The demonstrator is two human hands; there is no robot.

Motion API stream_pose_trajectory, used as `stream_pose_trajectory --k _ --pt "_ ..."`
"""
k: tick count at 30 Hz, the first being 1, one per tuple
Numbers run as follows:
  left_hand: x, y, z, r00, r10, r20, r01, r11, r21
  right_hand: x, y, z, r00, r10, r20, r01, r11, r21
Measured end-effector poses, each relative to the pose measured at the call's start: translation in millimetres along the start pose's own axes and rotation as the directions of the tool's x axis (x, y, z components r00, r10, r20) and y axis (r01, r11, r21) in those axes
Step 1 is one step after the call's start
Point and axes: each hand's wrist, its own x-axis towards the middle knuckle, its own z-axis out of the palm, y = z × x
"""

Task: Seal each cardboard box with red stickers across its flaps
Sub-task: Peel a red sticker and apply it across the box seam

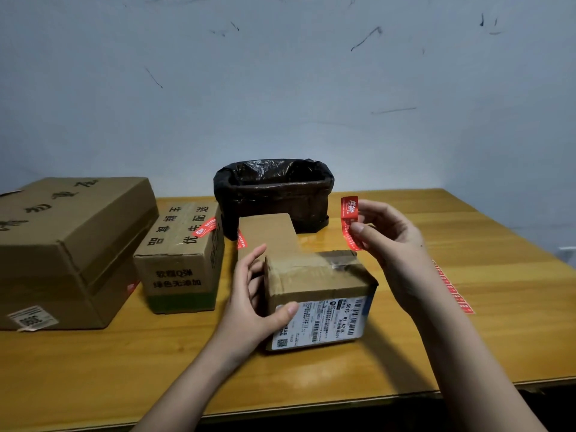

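The left hand (254, 302) grips the near left corner of the small cardboard box (318, 294), thumb pressed on the white shipping label (324, 321) and fingers curled round the left side. This box rests on the yellow wooden table (467, 322) with its long axis running left to right; the label faces the camera and carries barcodes, a QR code and the codes "501E", "M1" and "A21B". Strips of old clear tape cross its top. The right hand (392, 241) is raised above the box's far right corner, pinching a red sticker (349, 221) between thumb and fingertips; the sticker hangs upright, long axis vertical, with white print too small to read. Touching the box from behind, a flat carton (268, 233) extends away from the camera and bears a red sticker on its left edge. Further left stand a medium box (182, 257) with printed Chinese characters and a red sticker across its top flaps, and a large box (68, 244). A bin lined with a black bag (274, 194) stands at the rear. A strip of red stickers (453, 288) lies on the table at right.
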Motion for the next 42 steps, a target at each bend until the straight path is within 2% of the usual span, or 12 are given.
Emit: stream_pose_trajectory --k 8,15,21,26,32,36,38,42 --pt "0.8 -5.8 -8.8 0.998 -0.036 0.045 0.036 0.999 -0.008 0.9 3.5 -1.1 0.996 0.058 -0.067 -0.058 0.998 0.007" --pt "1.4 1.3 -21.6 0.990 -0.046 0.136 0.025 0.989 0.147 4.5 8.8 -1.1 0.987 0.133 -0.088 -0.133 0.991 0.007" --pt "0.7 5.0 -27.8 0.983 -0.036 0.180 -0.006 0.974 0.227 5.6 11.2 1.0 0.988 0.146 -0.054 -0.144 0.989 0.038" --pt "2.6 16.0 -30.5 0.984 0.054 0.169 -0.092 0.970 0.224 6.1 10.0 3.6 0.988 0.151 -0.003 -0.151 0.987 0.057" --pt "22.7 60.4 -19.6 0.972 0.234 0.021 -0.233 0.950 0.209 11.1 7.8 10.0 0.990 0.130 0.051 -0.133 0.988 0.072" --pt "54.5 86.2 -10.7 0.993 0.021 0.116 -0.045 0.977 0.210 18.7 1.6 20.2 0.990 0.080 0.115 -0.085 0.996 0.040" --pt "68.5 90.9 -4.8 0.988 -0.041 0.150 0.015 0.985 0.173 23.7 -0.5 24.7 0.988 0.063 0.142 -0.064 0.998 0.004" --pt "87.1 96.0 1.9 0.993 -0.099 0.071 0.098 0.995 0.018 32.9 -6.0 31.1 0.977 0.045 0.207 -0.026 0.995 -0.094"
